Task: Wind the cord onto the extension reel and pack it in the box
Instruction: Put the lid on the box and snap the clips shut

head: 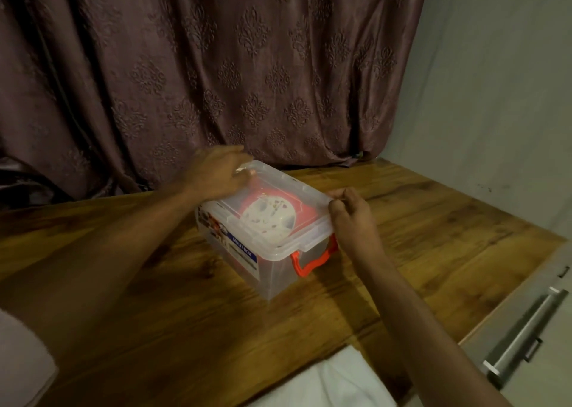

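Fingers of both hands, left hand (216,174) and right hand (353,217), curl on the lid (297,189) of the box (272,270), reel (272,217) inside, on a wooden table (433,236) before a curtain (216,65).

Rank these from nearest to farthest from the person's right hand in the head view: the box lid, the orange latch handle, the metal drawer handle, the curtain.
1. Box lid: the right hand pinches its right edge.
2. Orange latch handle: just below the hand, on the box's near end.
3 and 4. Metal drawer handle, lower right, and curtain, behind the table: too close to call.
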